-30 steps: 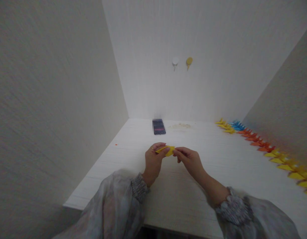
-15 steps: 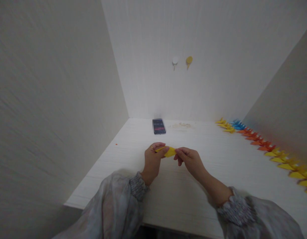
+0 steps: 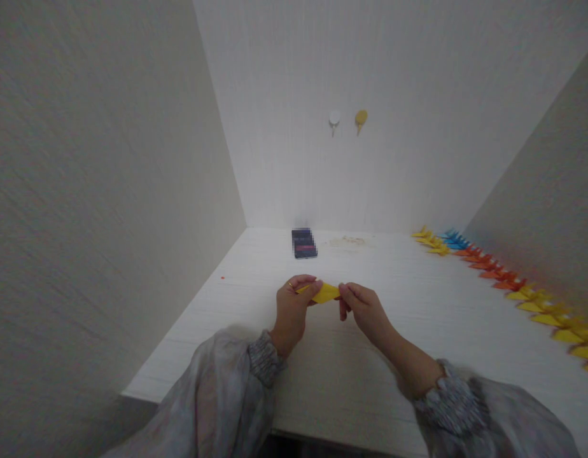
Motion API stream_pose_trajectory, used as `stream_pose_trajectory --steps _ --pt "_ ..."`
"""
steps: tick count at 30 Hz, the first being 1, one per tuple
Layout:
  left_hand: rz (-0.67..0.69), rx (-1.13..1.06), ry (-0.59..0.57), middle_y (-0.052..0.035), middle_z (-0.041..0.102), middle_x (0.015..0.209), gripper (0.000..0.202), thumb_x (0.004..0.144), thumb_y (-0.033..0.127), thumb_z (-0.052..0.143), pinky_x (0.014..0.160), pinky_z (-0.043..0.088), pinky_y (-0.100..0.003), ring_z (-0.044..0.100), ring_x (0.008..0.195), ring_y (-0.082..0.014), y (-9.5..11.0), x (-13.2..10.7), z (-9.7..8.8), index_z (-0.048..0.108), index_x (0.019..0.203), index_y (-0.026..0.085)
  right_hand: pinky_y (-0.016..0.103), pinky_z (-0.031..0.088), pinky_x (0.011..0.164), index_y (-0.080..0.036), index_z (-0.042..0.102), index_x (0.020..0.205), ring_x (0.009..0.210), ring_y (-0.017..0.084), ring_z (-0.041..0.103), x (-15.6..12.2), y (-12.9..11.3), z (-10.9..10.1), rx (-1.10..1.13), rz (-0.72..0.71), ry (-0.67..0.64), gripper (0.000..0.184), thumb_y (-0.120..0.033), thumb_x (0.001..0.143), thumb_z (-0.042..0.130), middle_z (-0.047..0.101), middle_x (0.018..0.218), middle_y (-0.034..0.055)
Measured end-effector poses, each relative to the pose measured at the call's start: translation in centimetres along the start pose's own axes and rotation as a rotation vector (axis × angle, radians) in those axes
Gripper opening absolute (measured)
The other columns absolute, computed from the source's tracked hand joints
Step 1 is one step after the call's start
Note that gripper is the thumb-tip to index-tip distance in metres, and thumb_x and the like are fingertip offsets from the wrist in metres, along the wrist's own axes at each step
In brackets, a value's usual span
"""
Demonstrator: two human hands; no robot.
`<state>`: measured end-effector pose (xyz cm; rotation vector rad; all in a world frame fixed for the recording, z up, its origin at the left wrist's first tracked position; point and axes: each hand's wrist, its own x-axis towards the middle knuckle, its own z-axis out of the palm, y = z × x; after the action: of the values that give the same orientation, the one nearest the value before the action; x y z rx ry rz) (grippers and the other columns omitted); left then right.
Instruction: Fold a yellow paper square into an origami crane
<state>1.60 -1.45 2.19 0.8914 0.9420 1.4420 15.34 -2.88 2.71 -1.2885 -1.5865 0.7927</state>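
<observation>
A folded piece of yellow paper [image 3: 327, 292] is held between my two hands above the white table. My left hand [image 3: 293, 308] pinches its left part, with the thumb on top and the fingers underneath. At the paper's right tip, my right hand [image 3: 363, 305] grips with thumb and index finger, the other fingers curled below. The part of the paper inside my left hand is hidden.
A dark phone [image 3: 304, 243] lies near the back wall. Folded paper cranes in yellow [image 3: 556, 316], orange-red [image 3: 494, 270] and blue [image 3: 455, 239] line the table's right side. A white hook [image 3: 334, 119] and a yellow hook [image 3: 361, 119] are on the wall. A red scrap [image 3: 222, 278] lies at left.
My right hand has shifted very slightly at the paper's right tip, and more of the yellow paper's face shows. Both hands still grip it. The rest looks the same.
</observation>
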Motion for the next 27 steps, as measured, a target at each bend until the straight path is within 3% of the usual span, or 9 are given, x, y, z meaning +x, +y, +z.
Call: stream_pose_trajectory --steps 6,11,15,19,22,27 --pt "-0.003 0.006 0.0 -0.003 0.063 0.07 0.032 0.054 0.031 0.07 0.055 0.048 -0.025 0.06 0.062 -0.0138 0.0 0.0 0.1 0.057 0.076 0.013 0.023 0.036 0.046 -0.017 0.052 0.058 0.04 0.011 0.046 0.2 0.7 0.3 0.133 0.063 0.005 0.041 -0.05 0.079 0.039 0.049 0.038 -0.0026" --pt "0.026 0.005 0.058 -0.0032 0.061 0.071 0.033 0.054 0.031 0.07 0.055 0.048 -0.024 0.059 0.064 -0.0137 -0.1 0.4 -0.1 0.057 0.076 0.012 0.022 0.036 0.043 -0.017 0.051 0.057 0.037 0.009 0.044 0.4 1.0 -0.1 0.222 0.105 0.087 0.042 -0.052 0.078 0.04 0.047 0.037 -0.0032" --pt "0.022 -0.022 0.067 -0.0031 0.061 0.072 0.032 0.054 0.031 0.07 0.056 0.048 -0.025 0.059 0.065 -0.0136 0.0 0.5 -0.3 0.057 0.076 0.013 0.023 0.043 0.049 -0.016 0.053 0.066 0.049 0.011 0.053 0.6 0.9 -0.1 0.381 0.136 0.122 0.038 -0.051 0.076 0.043 0.056 0.057 0.0006" --pt "0.008 -0.036 0.026 -0.0036 0.061 0.073 0.033 0.054 0.032 0.07 0.058 0.049 -0.026 0.06 0.066 -0.014 0.1 0.3 -0.1 0.056 0.077 0.013 0.027 0.048 0.062 -0.017 0.056 0.084 0.07 0.014 0.06 0.5 0.4 0.6 0.52 0.163 0.007 0.034 -0.048 0.073 0.049 0.061 0.081 0.0045" --pt "-0.016 -0.011 -0.009 -0.0032 0.062 0.07 0.033 0.053 0.032 0.07 0.056 0.049 -0.025 0.059 0.062 -0.0135 0.0 0.1 -0.1 0.056 0.076 0.012 0.026 0.046 0.06 -0.015 0.059 0.084 0.062 0.013 0.058 0.3 -0.1 1.0 0.426 0.152 -0.078 0.031 -0.041 0.068 0.058 0.062 0.071 0.0025" --pt "-0.022 0.096 -0.056 -0.0016 0.061 0.067 0.029 0.055 0.032 0.069 0.052 0.046 -0.023 0.058 0.059 -0.012 -0.4 0.1 -0.2 0.058 0.075 0.014 0.022 0.041 0.046 -0.014 0.061 0.071 0.044 0.009 0.05 0.3 -0.4 0.7 0.298 0.168 -0.053 0.025 -0.038 0.068 0.058 0.058 0.053 -0.0008"
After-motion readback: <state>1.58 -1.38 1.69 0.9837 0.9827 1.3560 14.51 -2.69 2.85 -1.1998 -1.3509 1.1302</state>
